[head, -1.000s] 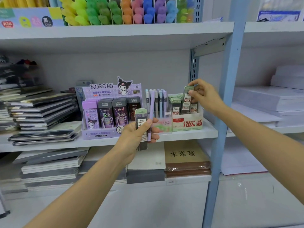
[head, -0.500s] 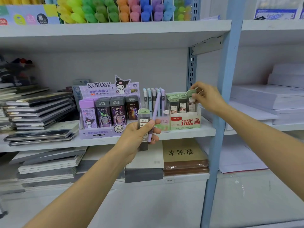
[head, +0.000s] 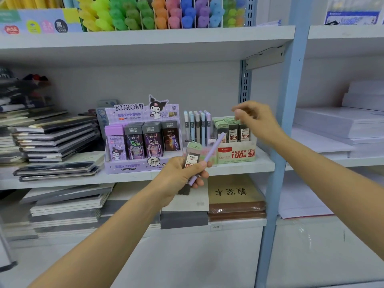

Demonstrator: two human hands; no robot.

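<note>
1. The left hand (head: 182, 175) is held in front of the middle shelf's (head: 239, 169) front edge. Its fingers and thumb are wrapped round two things at once.
2. One is a lead refill case (head: 192, 155) with a pale green cap, standing nearly upright in the grip. The other is a lilac mechanical pencil (head: 211, 152), tilted so its upper end leans right across the case.
3. The right hand (head: 257, 121) hovers above the green refill display box (head: 236, 154), clear of the cases (head: 232, 129) standing in it. It is blurred, its fingers loosely bent, with nothing visible between them.
4. The green box sits at the right end of the shelf, close to the blue upright (head: 284, 121).
5. Just left of it stands a row of pastel pencils (head: 197, 125), then the purple Kuromi display box (head: 141, 140).
6. Stacked notebooks (head: 56, 140) fill the shelf's left end.
</note>
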